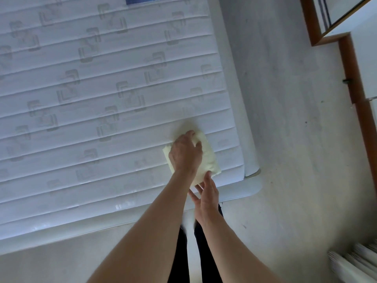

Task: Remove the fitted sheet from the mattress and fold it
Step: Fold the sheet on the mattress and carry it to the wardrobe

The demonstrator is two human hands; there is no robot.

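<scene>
Your pale yellow fitted sheet (pixel 206 158), folded into a small thick rectangle, lies on the bare white quilted mattress (pixel 91 94) near its right-hand corner closest to you. Your left hand (pixel 184 153) rests flat on top of the bundle, fingers spread and straight, covering its left half. Your right hand (pixel 207 194) sits at the bundle's near edge, fingers straight and relaxed, the fingertips touching the fabric and gripping nothing. Both bare forearms reach forward, the left one crossing above the right hand. Below them your dark trouser legs (pixel 181 254) stand on the pale grey floor (pixel 285 139). To the right, well apart from the bed, stands brown wooden-framed furniture (pixel 356 82). A blurred white ribbed object (pixel 355 262) sits at the lower right. A blue label (pixel 140 0) shows at the mattress's far edge.
</scene>
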